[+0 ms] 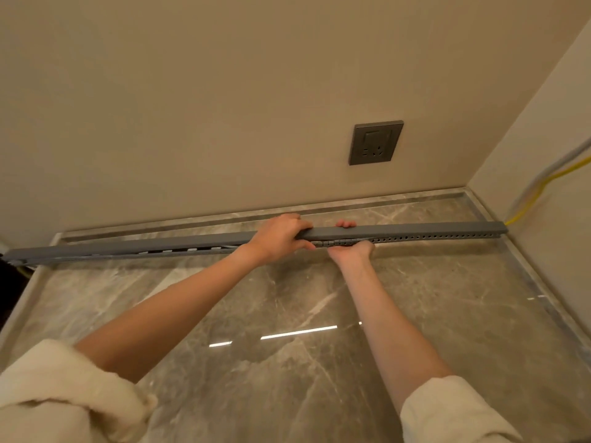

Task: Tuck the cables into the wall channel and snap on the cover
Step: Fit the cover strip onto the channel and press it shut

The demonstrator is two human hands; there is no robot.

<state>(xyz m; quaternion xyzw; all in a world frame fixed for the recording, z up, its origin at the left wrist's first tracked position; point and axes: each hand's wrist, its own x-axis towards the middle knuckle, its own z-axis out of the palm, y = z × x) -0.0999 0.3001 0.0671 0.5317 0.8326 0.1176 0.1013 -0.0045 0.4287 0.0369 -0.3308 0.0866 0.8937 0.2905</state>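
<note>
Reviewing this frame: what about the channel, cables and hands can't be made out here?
- Cables inside the grey channel: hidden by its cover, head view.
- Channel's left end: cut by frame edge.
- Right hand fingers: mostly behind the channel.
- Yellow cable: its upper run leaves the right edge.

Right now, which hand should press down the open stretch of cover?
Probably the left hand: it rests on the cover beside the gaping left stretch; the right hand grips from underneath.
</note>
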